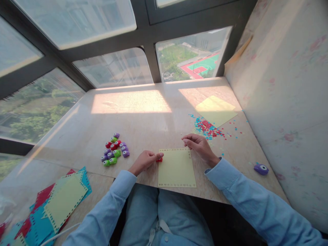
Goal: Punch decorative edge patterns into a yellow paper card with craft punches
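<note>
A pale yellow sheet of paper [176,169] lies at the table's front edge, with small punched shapes along its top and bottom edges and near its upper right corner. At its left edge sits a small red craft punch [159,159], held under the thumb of my left hand [147,160]. My right hand [198,147] is over the sheet's upper right corner, its thumb and forefinger pinched together. Whatever those fingertips hold, if anything, is too small to make out. Lone on the right lies a larger purple craft punch [261,168].
Several small purple, green and red punches [112,152] are grouped left of the sheet. Red and blue paper bits [207,130] are scattered beside another yellow sheet [217,109] at the back right. Punched coloured sheets [66,198] pile up at left, near a white cable [60,234].
</note>
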A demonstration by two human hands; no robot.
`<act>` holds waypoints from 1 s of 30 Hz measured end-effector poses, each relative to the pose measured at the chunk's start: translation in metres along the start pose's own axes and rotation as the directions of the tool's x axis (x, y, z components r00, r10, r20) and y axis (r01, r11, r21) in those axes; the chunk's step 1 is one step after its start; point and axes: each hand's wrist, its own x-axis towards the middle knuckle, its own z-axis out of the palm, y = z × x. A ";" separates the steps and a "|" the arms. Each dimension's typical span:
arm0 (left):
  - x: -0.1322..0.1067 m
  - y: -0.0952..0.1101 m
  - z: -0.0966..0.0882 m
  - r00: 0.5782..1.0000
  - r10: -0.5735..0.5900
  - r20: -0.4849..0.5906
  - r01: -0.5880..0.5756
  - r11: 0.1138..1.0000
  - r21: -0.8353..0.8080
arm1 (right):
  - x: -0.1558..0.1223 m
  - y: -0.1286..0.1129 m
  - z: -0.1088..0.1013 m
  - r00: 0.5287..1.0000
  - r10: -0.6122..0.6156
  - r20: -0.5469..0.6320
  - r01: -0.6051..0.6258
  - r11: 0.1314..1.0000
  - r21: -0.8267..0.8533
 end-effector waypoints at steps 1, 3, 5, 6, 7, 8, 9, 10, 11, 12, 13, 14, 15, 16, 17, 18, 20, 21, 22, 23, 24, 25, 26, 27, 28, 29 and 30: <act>0.001 0.000 -0.001 1.000 -0.007 0.004 0.006 1.000 0.023 | 0.000 0.000 0.000 1.000 0.002 0.004 -0.002 1.000 -0.002; 0.002 0.002 -0.003 1.000 -0.020 -0.004 0.020 0.997 0.074 | 0.000 0.002 0.001 1.000 0.006 0.016 -0.006 1.000 -0.003; 0.003 0.003 -0.004 1.000 -0.024 -0.016 0.026 0.993 0.115 | 0.000 0.003 0.002 0.999 0.010 0.030 -0.010 1.000 -0.005; 0.003 0.005 -0.005 1.000 -0.022 -0.018 0.024 0.991 0.131 | 0.000 0.003 0.002 0.999 0.013 0.037 -0.013 1.000 -0.005; 0.002 0.006 -0.005 1.000 -0.020 -0.017 0.022 0.989 0.144 | 0.000 0.004 0.003 0.999 0.017 0.042 -0.017 1.000 -0.006; 0.002 0.008 -0.004 1.000 -0.020 -0.014 0.022 0.988 0.154 | 0.001 0.004 0.003 0.999 0.020 0.047 -0.020 1.000 -0.007; 0.002 0.010 -0.004 1.000 -0.020 -0.010 0.021 0.986 0.164 | 0.001 0.004 0.003 0.998 0.024 0.052 -0.023 1.000 -0.007; 0.001 0.012 -0.004 1.000 -0.020 -0.005 0.020 0.984 0.177 | 0.001 0.005 0.003 0.998 0.026 0.056 -0.026 1.000 -0.007; 0.001 0.014 -0.003 1.000 -0.020 -0.001 0.019 0.981 0.192 | 0.001 0.005 0.003 0.998 0.029 0.060 -0.029 1.000 -0.009; 0.001 0.016 -0.003 1.000 -0.018 0.001 0.018 0.978 0.209 | 0.001 0.005 0.003 0.998 0.032 0.062 -0.031 0.999 -0.010; 0.001 0.018 -0.003 1.000 -0.018 0.006 0.016 0.973 0.228 | 0.001 0.005 0.003 0.997 0.034 0.064 -0.034 0.999 -0.011; 0.001 0.020 -0.002 1.000 -0.018 0.009 0.015 0.969 0.248 | 0.002 0.005 0.003 0.997 0.036 0.065 -0.036 0.999 -0.011; 0.001 0.021 -0.002 1.000 -0.018 0.010 0.015 0.964 0.266 | 0.002 0.005 0.003 0.997 0.037 0.065 -0.037 0.999 -0.010; 0.001 0.023 -0.002 1.000 -0.017 0.008 0.014 0.959 0.282 | 0.002 0.006 0.003 0.997 0.038 0.065 -0.037 0.999 -0.009; 0.001 0.024 -0.002 1.000 -0.014 0.004 0.012 0.956 0.293 | 0.002 0.006 0.003 0.997 0.037 0.064 -0.036 0.999 -0.009; 0.001 0.025 -0.002 1.000 -0.012 -0.001 0.012 0.953 0.303 | 0.002 0.006 0.003 0.997 0.035 0.063 -0.035 0.999 -0.009; 0.000 0.026 -0.002 1.000 -0.006 -0.015 0.011 0.948 0.319 | 0.002 0.007 0.003 0.998 0.030 0.062 -0.029 0.999 -0.013; -0.001 0.026 -0.001 1.000 -0.005 -0.017 0.011 0.945 0.326 | 0.003 0.007 0.003 0.998 0.027 0.061 -0.026 1.000 -0.015; -0.001 0.027 -0.001 1.000 -0.005 -0.019 0.012 0.944 0.330 | 0.003 0.007 0.003 0.998 0.023 0.061 -0.022 1.000 -0.015; -0.001 0.027 0.000 1.000 -0.009 -0.019 0.015 0.944 0.330 | 0.003 0.007 0.003 0.998 0.020 0.062 -0.020 1.000 -0.016; -0.002 0.026 0.000 1.000 -0.012 -0.018 0.017 0.946 0.325 | 0.003 0.007 0.003 0.998 0.018 0.063 -0.017 1.000 -0.016; -0.002 0.026 0.000 1.000 -0.016 -0.017 0.021 0.949 0.315 | 0.003 0.007 0.003 0.998 0.015 0.064 -0.014 1.000 -0.018; -0.002 0.026 0.001 1.000 -0.021 -0.019 0.026 0.954 0.299 | 0.003 0.007 0.003 0.998 0.012 0.065 -0.011 1.000 -0.023; -0.002 0.026 0.001 0.999 -0.027 -0.023 0.033 0.959 0.280 | 0.003 0.007 0.002 0.998 0.010 0.067 -0.008 1.000 -0.029; -0.002 0.025 0.001 0.999 -0.034 -0.029 0.040 0.965 0.258 | 0.003 0.007 0.002 0.998 0.006 0.068 -0.003 0.999 -0.035; -0.002 0.025 0.001 0.999 -0.039 -0.034 0.046 0.971 0.235 | 0.002 0.008 0.002 0.998 0.000 0.069 0.003 0.999 -0.043; -0.002 0.026 0.001 0.998 -0.046 -0.037 0.053 0.975 0.214 | 0.002 0.008 0.002 0.997 -0.006 0.071 0.010 0.999 -0.051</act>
